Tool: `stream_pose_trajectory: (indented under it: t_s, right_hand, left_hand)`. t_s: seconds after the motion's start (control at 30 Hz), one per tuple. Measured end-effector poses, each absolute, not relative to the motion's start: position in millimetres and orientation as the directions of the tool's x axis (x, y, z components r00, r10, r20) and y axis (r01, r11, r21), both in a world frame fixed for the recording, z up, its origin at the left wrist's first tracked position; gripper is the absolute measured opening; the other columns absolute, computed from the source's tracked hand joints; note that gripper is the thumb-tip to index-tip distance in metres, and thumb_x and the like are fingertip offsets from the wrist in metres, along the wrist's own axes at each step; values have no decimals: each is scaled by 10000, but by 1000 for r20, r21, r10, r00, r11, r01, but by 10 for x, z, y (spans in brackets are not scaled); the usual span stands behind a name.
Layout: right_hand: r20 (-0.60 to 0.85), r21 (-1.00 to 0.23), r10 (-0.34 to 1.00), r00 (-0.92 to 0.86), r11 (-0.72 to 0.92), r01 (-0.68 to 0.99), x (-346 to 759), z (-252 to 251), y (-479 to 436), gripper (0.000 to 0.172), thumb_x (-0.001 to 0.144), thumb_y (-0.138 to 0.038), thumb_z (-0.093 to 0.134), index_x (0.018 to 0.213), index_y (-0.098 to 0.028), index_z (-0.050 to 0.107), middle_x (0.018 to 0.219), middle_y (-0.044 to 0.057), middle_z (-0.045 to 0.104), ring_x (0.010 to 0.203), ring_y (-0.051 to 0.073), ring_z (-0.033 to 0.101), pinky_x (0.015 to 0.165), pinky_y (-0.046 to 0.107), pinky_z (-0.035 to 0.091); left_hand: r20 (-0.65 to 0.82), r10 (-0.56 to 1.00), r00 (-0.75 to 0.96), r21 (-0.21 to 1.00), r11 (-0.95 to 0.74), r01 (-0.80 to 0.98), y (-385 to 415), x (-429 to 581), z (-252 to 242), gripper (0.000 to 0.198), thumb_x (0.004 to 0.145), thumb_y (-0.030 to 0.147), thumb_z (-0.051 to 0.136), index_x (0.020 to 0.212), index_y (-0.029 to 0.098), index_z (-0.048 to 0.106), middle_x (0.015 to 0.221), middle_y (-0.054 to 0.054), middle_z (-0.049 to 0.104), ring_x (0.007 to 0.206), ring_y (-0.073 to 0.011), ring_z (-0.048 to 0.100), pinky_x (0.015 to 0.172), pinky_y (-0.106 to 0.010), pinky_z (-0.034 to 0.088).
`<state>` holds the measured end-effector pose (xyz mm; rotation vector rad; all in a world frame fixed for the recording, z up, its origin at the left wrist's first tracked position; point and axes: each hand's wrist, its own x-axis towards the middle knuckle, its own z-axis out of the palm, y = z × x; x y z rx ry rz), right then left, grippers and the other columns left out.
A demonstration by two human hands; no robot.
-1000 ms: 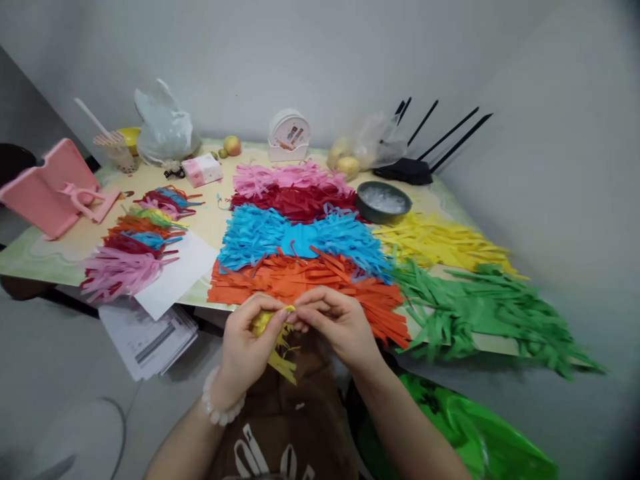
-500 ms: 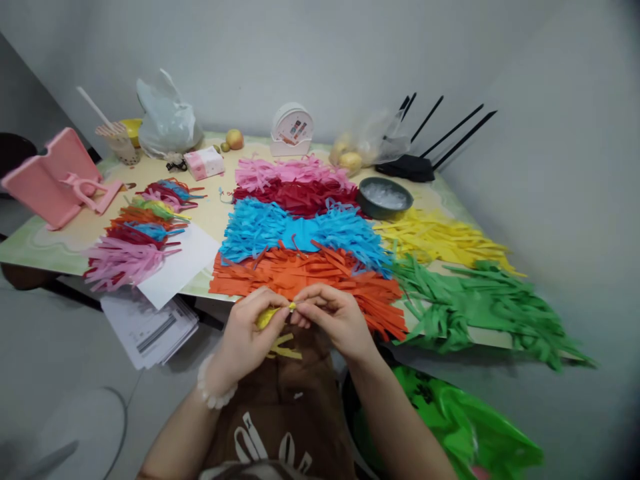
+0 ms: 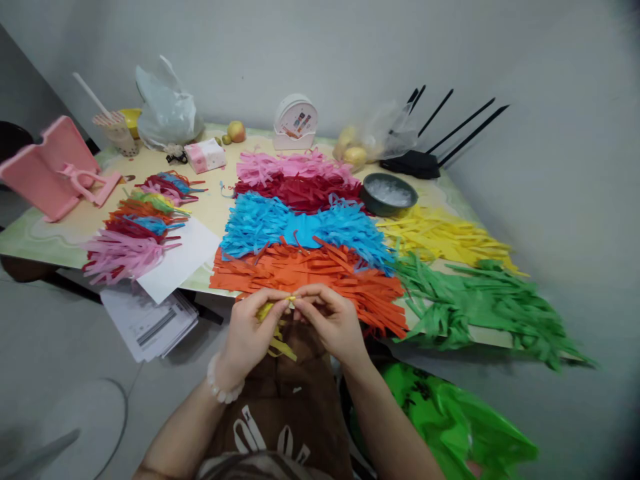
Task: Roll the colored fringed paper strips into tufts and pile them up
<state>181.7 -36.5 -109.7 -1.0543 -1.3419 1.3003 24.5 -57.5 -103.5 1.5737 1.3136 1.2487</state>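
Close to my body, at the table's front edge, my left hand [image 3: 253, 328] is closed around a yellow paper tassel [image 3: 281, 347] whose cut strips hang below the fingers. My right hand [image 3: 330, 317] pinches the small twisted tip of that tassel, fingertips nearly touching those of the left. Just beyond the hands lies a pile of orange fringed paper [image 3: 300, 270], then blue fringe [image 3: 305, 227], dark red fringe [image 3: 300, 193] and pink fringe [image 3: 295, 167]. To the right are yellow fringe [image 3: 445, 237] and green fringe [image 3: 490, 300].
Finished-looking multicoloured tassels [image 3: 125, 250] lie at left near a white sheet [image 3: 175, 267] and a pink stand [image 3: 55, 170]. Behind are a drink cup [image 3: 120, 137], plastic bag [image 3: 167, 113], tissue pack [image 3: 206, 155], dark bowl [image 3: 387, 207] and black router [image 3: 413, 165]. A green bag [image 3: 450, 427] sits below right.
Both hands keep hold of the yellow tassel's tip, with the fingers slightly shifted. The hanging strips have swung a little, and the camera view has moved slightly.
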Motion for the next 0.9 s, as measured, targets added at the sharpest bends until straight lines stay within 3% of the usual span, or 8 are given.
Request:
stream_pose_trajectory:
  t_s: [0.1,0.23,0.4,0.57,0.67,0.77,0.9]
  right_hand:
    - [37,-998,990,-139,28,-61,1780,-1117,-377,254,809,-442,720,862,-201,661,576,-20,622,453,112,552,438,224,459]
    - [-3,-996,990,-142,-16,-88,1748,-1120,-406,264,811,-451,714,848,-197,655,496,-58,528,378,79,424,375,201,343]
    - [25,-995,997,-76,17,-99,1734,-1106,-427,217,808,-399,726,846,-196,659,541,-39,589,407,72,424,403,197,330]
    - [15,-992,999,-52,8,-126,1734,-1113,-440,229,790,-408,737,820,-194,663,556,-27,610,411,77,433,407,202,336]
    - [29,-990,999,-13,27,-141,1768,-1129,-435,197,803,-379,731,830,-195,668,535,-43,579,417,72,429,418,195,343]
    - [30,-989,1000,-2,29,-146,1795,-1147,-434,198,803,-373,734,842,-188,676,511,-55,546,407,67,415,410,188,337]
    - [44,-985,999,1,44,-166,1776,-1159,-455,208,792,-372,744,823,-177,677,488,-61,523,401,61,398,409,183,331]
  left_hand:
    - [150,987,-60,981,-141,131,-599,311,-1116,123,898,235,625,950,172,718,749,-21,734,572,-123,648,580,-215,519]
    - [173,981,-91,981,-163,102,-617,351,-1161,109,903,251,616,879,166,682,659,4,678,503,-96,612,532,-190,492]
    - [191,977,-92,980,-185,66,-624,394,-1171,115,908,261,620,843,171,650,613,25,648,469,-76,571,509,-176,467]
    - [169,977,-130,986,-167,29,-644,465,-1185,126,914,282,620,851,176,645,734,-13,710,615,-108,651,616,-201,511]
    - [91,995,-46,993,-94,-72,-643,473,-1162,134,901,298,642,918,168,666,784,-29,728,596,-104,640,600,-202,516]
    - [73,997,-12,995,-73,-64,-635,453,-1133,143,886,284,663,942,157,693,811,-41,740,640,-115,662,649,-209,533]
    - [105,994,-42,993,-107,-54,-641,434,-1146,136,923,279,613,904,158,672,733,-13,721,510,-77,584,551,-184,487]
